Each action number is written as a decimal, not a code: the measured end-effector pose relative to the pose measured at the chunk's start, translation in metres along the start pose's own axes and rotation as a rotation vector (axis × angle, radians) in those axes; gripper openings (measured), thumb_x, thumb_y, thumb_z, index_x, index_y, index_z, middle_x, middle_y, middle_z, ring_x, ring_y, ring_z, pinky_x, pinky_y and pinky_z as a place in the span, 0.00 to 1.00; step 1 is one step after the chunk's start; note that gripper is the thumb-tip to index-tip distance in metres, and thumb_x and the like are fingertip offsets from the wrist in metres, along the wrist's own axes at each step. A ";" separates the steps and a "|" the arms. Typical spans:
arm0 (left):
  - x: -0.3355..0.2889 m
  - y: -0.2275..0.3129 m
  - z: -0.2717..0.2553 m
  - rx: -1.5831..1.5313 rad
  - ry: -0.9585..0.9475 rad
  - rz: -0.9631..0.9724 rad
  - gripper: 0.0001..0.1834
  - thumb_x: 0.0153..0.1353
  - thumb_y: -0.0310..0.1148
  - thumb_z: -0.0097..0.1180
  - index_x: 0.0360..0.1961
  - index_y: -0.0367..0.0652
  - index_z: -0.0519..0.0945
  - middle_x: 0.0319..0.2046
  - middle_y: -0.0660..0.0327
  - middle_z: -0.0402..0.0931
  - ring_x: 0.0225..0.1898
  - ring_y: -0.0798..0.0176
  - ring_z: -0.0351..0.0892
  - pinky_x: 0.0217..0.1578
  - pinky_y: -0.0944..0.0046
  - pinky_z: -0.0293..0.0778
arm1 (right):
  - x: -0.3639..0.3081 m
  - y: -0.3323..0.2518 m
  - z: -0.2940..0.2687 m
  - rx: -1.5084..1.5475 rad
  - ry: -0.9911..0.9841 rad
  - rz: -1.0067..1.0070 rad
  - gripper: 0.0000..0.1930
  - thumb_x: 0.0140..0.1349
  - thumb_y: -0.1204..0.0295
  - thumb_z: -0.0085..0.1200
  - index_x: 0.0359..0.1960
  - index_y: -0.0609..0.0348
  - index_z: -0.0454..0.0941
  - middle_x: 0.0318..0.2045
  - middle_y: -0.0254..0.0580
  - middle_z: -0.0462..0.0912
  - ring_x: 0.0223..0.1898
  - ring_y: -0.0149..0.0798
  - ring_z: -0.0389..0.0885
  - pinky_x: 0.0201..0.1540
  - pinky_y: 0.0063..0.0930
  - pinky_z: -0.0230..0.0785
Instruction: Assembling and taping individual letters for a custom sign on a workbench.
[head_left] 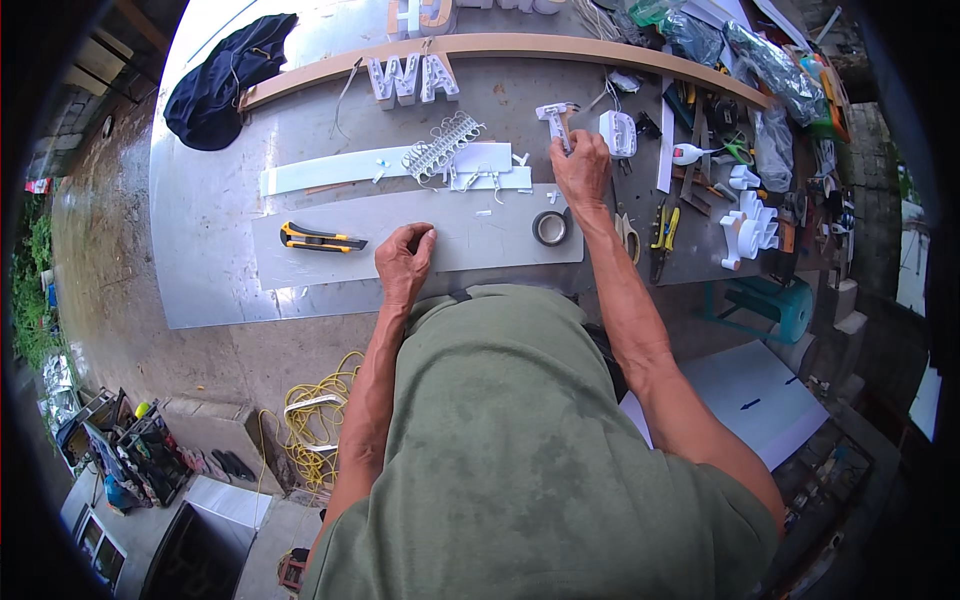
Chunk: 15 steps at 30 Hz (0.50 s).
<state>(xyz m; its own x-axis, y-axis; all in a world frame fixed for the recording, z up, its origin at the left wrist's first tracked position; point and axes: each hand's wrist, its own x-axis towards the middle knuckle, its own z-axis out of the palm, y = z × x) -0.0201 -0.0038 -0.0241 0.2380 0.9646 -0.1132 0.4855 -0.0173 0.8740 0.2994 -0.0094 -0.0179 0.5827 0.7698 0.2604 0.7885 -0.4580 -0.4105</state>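
My right hand (582,170) is closed on the lower end of a small white letter-shaped piece (552,116) with tan sides, over the far right of the work table. Nearer to me, my left hand (404,262) rests with curled fingers at a grey flat board (480,240); whether it holds anything is hidden. To its left lies a yellow and black utility knife (320,238). A roll of dark tape (550,228) sits near the board's right end. Beyond the left hand, a strip of LED modules (445,148) lies over white plastic strips (340,172).
A long tan bar (560,45) crosses the table's far side, with white letter-shaped pieces (412,80) against it. At the right are a white boxy device (618,134), yellow-handled pliers (665,228) and several white curved pieces (750,230). A dark cloth (222,85) lies far left.
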 end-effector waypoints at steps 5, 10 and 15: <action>0.000 -0.002 0.001 -0.025 0.004 0.007 0.08 0.61 0.32 0.67 0.37 0.39 0.87 0.25 0.61 0.84 0.25 0.70 0.79 0.31 0.68 0.75 | -0.007 -0.004 -0.004 0.007 -0.025 0.021 0.17 0.56 0.61 0.66 0.34 0.65 0.80 0.34 0.55 0.80 0.39 0.56 0.82 0.43 0.49 0.75; 0.001 0.000 0.001 -0.016 0.001 0.010 0.08 0.61 0.32 0.67 0.37 0.40 0.88 0.26 0.61 0.84 0.25 0.71 0.79 0.31 0.68 0.75 | -0.008 0.002 0.000 -0.017 -0.028 -0.009 0.19 0.57 0.59 0.65 0.35 0.65 0.80 0.32 0.55 0.80 0.35 0.56 0.83 0.37 0.49 0.77; 0.002 -0.002 0.001 -0.019 0.004 0.001 0.07 0.60 0.32 0.67 0.37 0.40 0.88 0.26 0.61 0.84 0.25 0.71 0.80 0.31 0.68 0.75 | 0.000 -0.007 0.003 0.007 -0.056 0.025 0.14 0.59 0.63 0.62 0.31 0.65 0.81 0.30 0.55 0.82 0.31 0.58 0.84 0.34 0.50 0.77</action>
<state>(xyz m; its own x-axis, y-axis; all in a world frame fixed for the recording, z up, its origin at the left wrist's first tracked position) -0.0200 -0.0017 -0.0265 0.2351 0.9657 -0.1103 0.4692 -0.0134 0.8830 0.2935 -0.0053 -0.0176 0.5905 0.7817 0.2006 0.7719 -0.4746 -0.4230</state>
